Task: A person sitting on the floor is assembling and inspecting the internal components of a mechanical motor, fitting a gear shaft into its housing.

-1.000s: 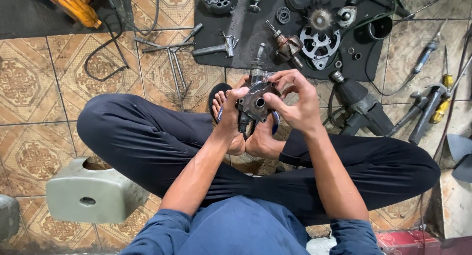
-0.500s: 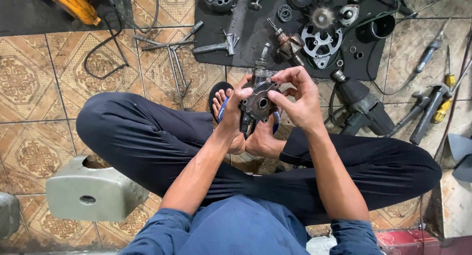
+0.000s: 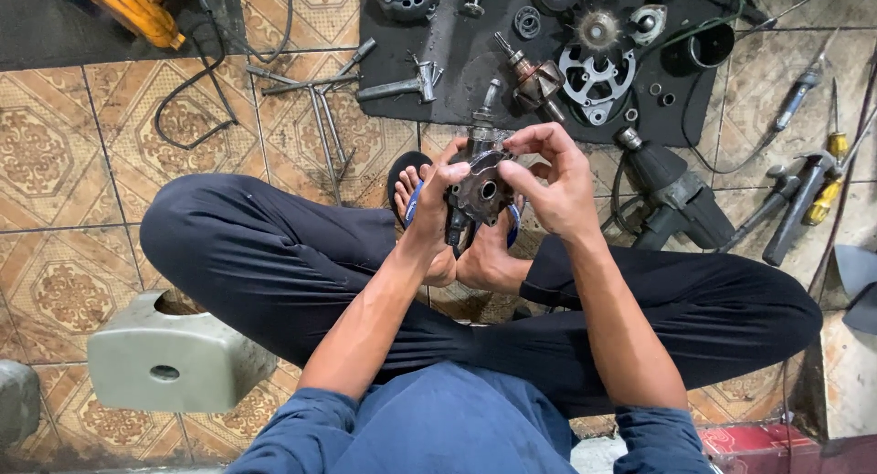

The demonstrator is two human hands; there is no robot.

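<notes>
Two hands on one part: a dark, greasy cast-metal motor housing [image 3: 480,193] with a round bore in its face, held up over the crossed bare feet [image 3: 461,255]. Left hand [image 3: 437,209] clamped on the housing's left flank, fingers curled round the edge, thumb across the front. Right hand [image 3: 555,184] partly closed; thumb and forefinger pinch at the upper right rim, remaining fingers arched clear. What sits between those fingertips is too small to tell.

Handling, judged: rigid, fairly heavy for its bulk, oily film so likely slippery; not fragile. Best gripped by the outer rim and flanks, away from the bore and the shaft stub on top.

Outward: black mat [image 3: 457,63] on the tiled floor just beyond the feet, carrying an armature [image 3: 534,79], a spoked metal end plate [image 3: 596,72], a toothed fan disc [image 3: 598,28] and a black cylindrical cup [image 3: 711,45]. Near the mat's right edge, a power drill [image 3: 681,200]; screwdrivers [image 3: 804,81] further right. Grey plastic stool [image 3: 169,360] by the left knee.
</notes>
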